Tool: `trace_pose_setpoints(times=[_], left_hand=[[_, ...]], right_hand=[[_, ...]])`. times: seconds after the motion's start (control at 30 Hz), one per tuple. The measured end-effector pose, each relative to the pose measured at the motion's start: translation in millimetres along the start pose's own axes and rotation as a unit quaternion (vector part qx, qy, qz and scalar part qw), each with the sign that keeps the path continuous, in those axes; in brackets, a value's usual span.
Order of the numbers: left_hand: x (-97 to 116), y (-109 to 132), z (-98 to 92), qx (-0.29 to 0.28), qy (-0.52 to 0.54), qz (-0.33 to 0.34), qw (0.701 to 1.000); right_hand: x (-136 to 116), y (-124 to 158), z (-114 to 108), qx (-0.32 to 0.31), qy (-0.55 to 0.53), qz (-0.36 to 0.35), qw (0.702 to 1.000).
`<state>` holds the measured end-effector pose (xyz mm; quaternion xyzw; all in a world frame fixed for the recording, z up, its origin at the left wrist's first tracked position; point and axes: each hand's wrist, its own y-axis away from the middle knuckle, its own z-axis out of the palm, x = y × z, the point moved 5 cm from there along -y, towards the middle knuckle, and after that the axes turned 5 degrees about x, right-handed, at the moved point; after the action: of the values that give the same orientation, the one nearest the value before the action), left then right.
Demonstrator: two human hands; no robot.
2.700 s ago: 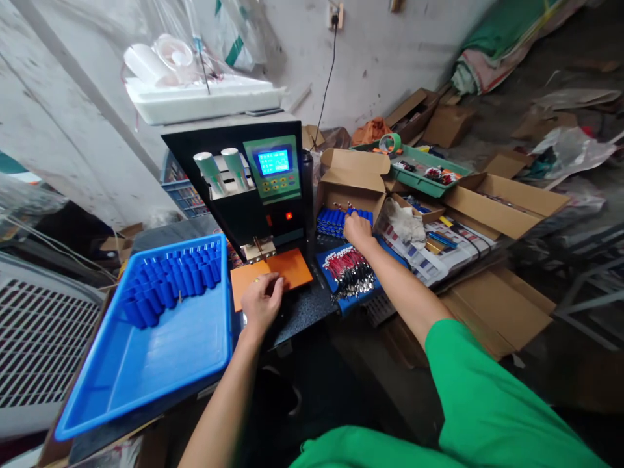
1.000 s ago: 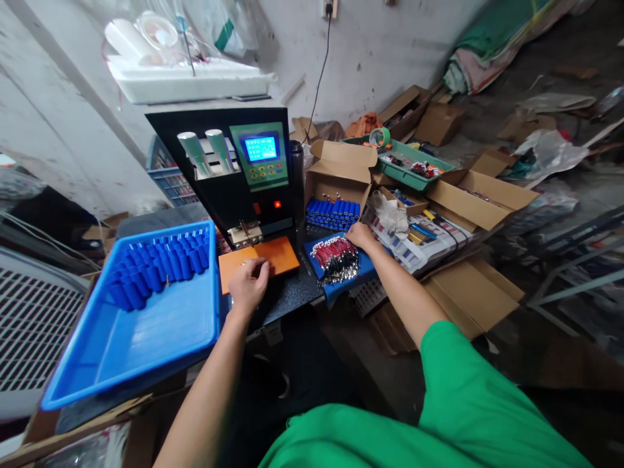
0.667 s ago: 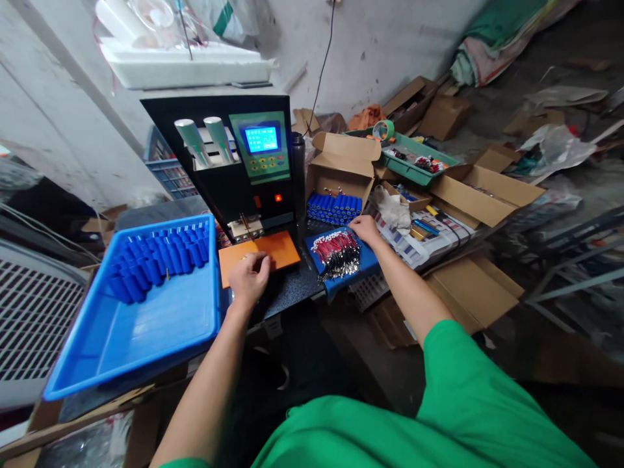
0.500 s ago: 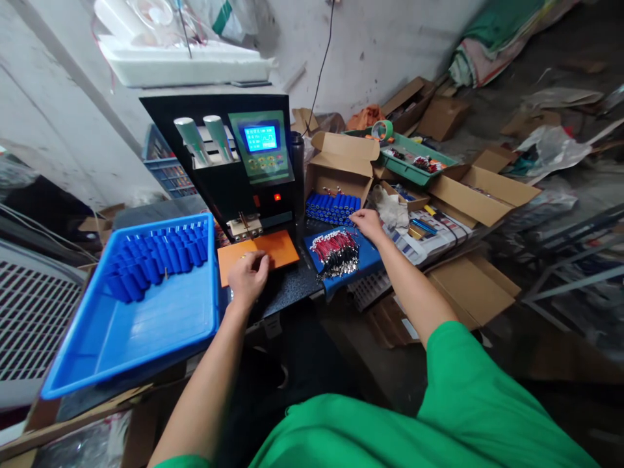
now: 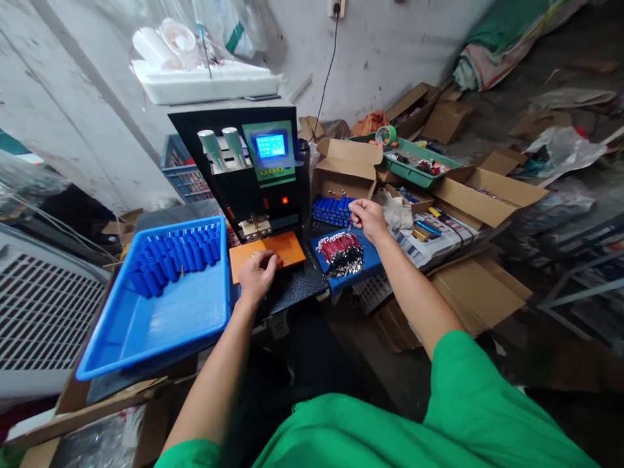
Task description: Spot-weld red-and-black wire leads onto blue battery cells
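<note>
My left hand [image 5: 257, 276] rests at the front of an orange plate [image 5: 290, 248], its fingers curled together; anything in them is hidden. Behind that plate stands a black spot welder [image 5: 273, 188] with a lit screen and metal electrodes. My right hand [image 5: 371, 221] pinches what looks like a thin wire lead [image 5: 350, 223], which hangs below the fingertips. Under it, a pile of red and black wire leads [image 5: 341, 250] with white ends lies on a blue mat [image 5: 373, 260]. Close to the right fingertips, blue battery cells [image 5: 331, 209] fill an open cardboard box [image 5: 346, 170].
To the left stands a blue tray [image 5: 160, 344] with blue cells [image 5: 178, 255] in its back half. A green tray [image 5: 414, 170] and more cardboard boxes [image 5: 487, 192] crowd the right side. A white foam tray [image 5: 209, 84] sits on top of the welder.
My right hand has lifted slightly from the wire leads, with a thin lead now hanging from its fingers. My left hand stays at the orange plate. The whole view has shifted a little.
</note>
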<state>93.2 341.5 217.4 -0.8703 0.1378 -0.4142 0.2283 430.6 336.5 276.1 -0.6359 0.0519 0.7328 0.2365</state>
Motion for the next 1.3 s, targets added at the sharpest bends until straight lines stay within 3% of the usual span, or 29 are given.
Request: trace_pose_setpoints(times=[0.13,0.27,0.37,0.47,0.6,0.7,0.83,0.93,1.07,1.17,1.3], left_hand=[[0.9,1.1,-1.8,-0.005,0.029,0.001,1.0],[-0.5,1.8,-1.9,-0.021,0.062,-0.015,0.998],[-3.2,0.9,-1.2,-0.029,0.089,-0.032,0.995],[-1.7,0.5,-2.8,-0.028,0.141,-0.062,0.988],[24.8,10.4,-11.3,0.005,0.239,-0.097,0.966],[62.3,27.3,-7.2,-0.048,0.321,-0.09,0.942],[89.3,50.9,11.1,-0.154,0.46,-0.189,0.854],[84.8,59.5,14.7,-0.134,0.507,-0.257,0.812],[77.7,65.6,16.5,-0.122,0.503,-0.271,0.812],[78.9,69.9,21.4,-0.139,0.491,-0.286,0.811],[81.2,68.9,19.6,-0.115,0.471,-0.276,0.83]], right_hand=[[-19.8,28.2,30.9,-0.091,-0.039,0.004,0.995],[-39.1,56.6,57.5,-0.173,0.091,-0.088,0.977],[-48.4,69.2,65.1,-0.144,0.167,-0.181,0.958],[-51.1,75.5,63.2,-0.069,0.149,-0.212,0.963],[-38.9,83.1,67.8,-0.07,0.002,-0.126,0.99],[-24.9,92.7,78.3,-0.096,-0.1,-0.037,0.99],[-10.4,103.6,87.1,-0.116,-0.137,0.01,0.984],[-4.3,106.4,86.5,-0.124,-0.112,-0.006,0.986],[1.0,109.6,85.1,-0.089,-0.087,-0.024,0.992],[6.2,116.3,91.0,-0.063,-0.14,0.009,0.988],[12.6,126.2,101.9,-0.064,-0.175,0.05,0.981]])
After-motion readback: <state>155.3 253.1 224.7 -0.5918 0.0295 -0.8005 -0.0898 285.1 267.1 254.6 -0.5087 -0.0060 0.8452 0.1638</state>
